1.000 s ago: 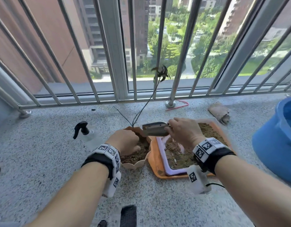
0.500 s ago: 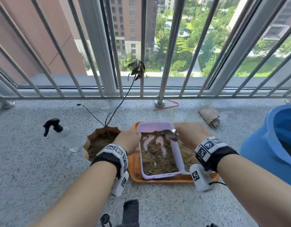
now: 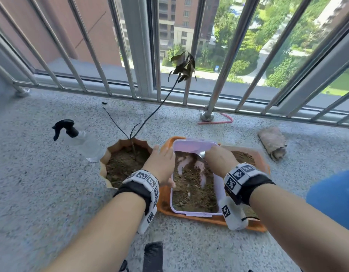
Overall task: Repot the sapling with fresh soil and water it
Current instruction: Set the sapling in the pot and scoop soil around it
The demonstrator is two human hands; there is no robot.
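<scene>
Since half a second ago my right hand (image 3: 218, 160) has dipped its metal spoon (image 3: 201, 154) further into the lilac soil tub (image 3: 195, 143) on the orange tray (image 3: 263, 163); its fingers clench the handle. My left hand (image 3: 161, 165) rests on the tub's left rim, fingers straight. Left of it, the sapling (image 3: 159, 103) stands in its scalloped pot (image 3: 104, 169), thin, whippy, brittle-leaved, I judge: best steadied low on the stem.

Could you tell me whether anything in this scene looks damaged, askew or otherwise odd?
Yes: the sapling in the pot leans strongly to the right instead of standing upright, and its leaves hang dark and shrivelled. Loose soil also lies on the orange tray outside the purple box.
</scene>
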